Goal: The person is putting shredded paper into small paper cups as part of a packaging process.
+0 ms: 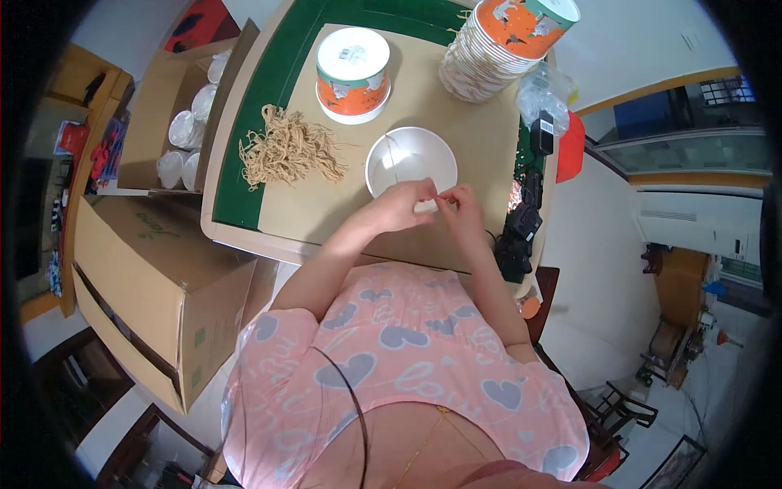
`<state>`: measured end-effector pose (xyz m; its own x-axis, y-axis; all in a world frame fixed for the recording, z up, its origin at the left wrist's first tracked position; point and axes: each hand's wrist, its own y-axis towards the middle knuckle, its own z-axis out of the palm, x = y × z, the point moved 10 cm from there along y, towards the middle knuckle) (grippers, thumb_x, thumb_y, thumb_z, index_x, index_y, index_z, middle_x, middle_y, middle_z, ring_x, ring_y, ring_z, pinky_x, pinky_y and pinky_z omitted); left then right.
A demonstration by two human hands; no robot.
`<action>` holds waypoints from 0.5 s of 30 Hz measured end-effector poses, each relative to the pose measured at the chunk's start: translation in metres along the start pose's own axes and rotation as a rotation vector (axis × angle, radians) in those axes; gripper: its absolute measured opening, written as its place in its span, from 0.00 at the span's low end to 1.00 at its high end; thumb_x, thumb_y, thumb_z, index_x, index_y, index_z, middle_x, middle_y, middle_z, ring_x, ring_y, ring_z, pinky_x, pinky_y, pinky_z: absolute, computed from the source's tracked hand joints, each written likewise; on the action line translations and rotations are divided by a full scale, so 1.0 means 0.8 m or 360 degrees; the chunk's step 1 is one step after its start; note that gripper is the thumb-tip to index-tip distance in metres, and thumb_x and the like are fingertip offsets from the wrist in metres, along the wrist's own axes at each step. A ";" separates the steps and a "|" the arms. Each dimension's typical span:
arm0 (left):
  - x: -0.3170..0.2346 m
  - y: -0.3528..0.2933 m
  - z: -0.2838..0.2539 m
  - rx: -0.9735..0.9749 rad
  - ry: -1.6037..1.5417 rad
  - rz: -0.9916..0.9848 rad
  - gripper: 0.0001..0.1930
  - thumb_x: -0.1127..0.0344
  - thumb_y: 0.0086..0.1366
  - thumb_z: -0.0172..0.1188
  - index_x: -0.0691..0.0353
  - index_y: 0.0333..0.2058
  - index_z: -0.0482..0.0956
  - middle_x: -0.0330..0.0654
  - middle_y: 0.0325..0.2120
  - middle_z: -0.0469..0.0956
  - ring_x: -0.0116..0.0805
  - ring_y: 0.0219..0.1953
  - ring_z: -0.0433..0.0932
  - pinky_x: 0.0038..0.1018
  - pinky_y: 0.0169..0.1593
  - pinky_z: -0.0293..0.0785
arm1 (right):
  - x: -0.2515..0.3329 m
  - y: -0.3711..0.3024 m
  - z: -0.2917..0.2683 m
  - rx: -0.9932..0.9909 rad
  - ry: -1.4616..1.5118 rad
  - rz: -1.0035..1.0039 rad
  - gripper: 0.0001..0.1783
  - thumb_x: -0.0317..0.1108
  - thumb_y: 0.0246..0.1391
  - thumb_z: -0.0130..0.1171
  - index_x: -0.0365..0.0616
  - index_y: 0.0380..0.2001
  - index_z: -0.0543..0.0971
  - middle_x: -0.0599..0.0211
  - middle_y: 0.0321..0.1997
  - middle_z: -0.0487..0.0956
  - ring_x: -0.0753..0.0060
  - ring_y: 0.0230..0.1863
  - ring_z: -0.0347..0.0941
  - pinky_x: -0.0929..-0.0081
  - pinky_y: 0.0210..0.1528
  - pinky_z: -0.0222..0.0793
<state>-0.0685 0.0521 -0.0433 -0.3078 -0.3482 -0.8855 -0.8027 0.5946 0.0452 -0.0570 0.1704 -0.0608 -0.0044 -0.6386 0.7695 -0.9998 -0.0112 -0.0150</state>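
Note:
A white paper bucket [412, 155] lies in front of me with its opening facing up. A thin tan cord [393, 152] runs from its far rim down across the inside toward my hands. My left hand [401, 205] is at the near rim with its fingers closed. Close beside it, my right hand [463, 213] pinches too, fingertips meeting those of the left. Both seem to grip the cord's end, though the fingers mostly hide it. To the left lies a tangled pile of tan cords [292, 148].
Beyond the bucket stands an orange and green printed bucket [353, 77]. A tall leaning stack of buckets [497, 53] with cords is at the far right. Black adapters [521, 224] line the table's right edge. Cardboard boxes [155, 277] stand left of the table.

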 end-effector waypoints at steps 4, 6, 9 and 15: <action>0.012 -0.018 -0.003 0.0376 0.0790 -0.0049 0.09 0.71 0.48 0.62 0.64 0.31 0.78 0.47 0.30 0.77 0.46 0.35 0.77 0.35 0.38 0.72 | -0.001 0.002 0.000 0.0012 -0.0047 0.0023 0.07 0.34 0.46 0.61 0.41 0.27 0.78 0.63 0.27 0.72 0.66 0.30 0.72 0.70 0.34 0.67; 0.015 -0.016 -0.020 0.0285 0.0438 -0.0104 0.07 0.72 0.49 0.62 0.64 0.29 0.78 0.47 0.28 0.77 0.44 0.33 0.77 0.34 0.37 0.72 | 0.000 0.002 -0.001 0.0018 -0.0062 0.0038 0.07 0.33 0.46 0.61 0.42 0.27 0.78 0.64 0.27 0.72 0.67 0.29 0.71 0.70 0.33 0.67; 0.033 -0.011 -0.065 -0.0288 -0.0277 -0.0244 0.02 0.74 0.50 0.60 0.65 0.25 0.78 0.47 0.24 0.77 0.42 0.29 0.77 0.32 0.33 0.72 | 0.005 0.002 0.000 0.0103 -0.0110 0.0028 0.07 0.33 0.45 0.61 0.42 0.26 0.78 0.64 0.27 0.72 0.67 0.28 0.71 0.70 0.33 0.67; 0.008 -0.002 -0.063 -0.0502 0.0020 -0.0197 0.28 0.72 0.50 0.62 0.63 0.52 0.67 0.51 0.49 0.71 0.46 0.53 0.68 0.34 0.58 0.62 | -0.016 0.002 0.008 0.0086 0.0106 0.0056 0.06 0.31 0.45 0.62 0.40 0.27 0.79 0.67 0.23 0.71 0.75 0.26 0.69 0.76 0.30 0.65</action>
<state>-0.0953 0.0122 -0.0256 -0.2029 -0.4138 -0.8875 -0.9522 0.2947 0.0803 -0.0581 0.1735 -0.0749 -0.0427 -0.5870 0.8084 -0.9966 -0.0321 -0.0760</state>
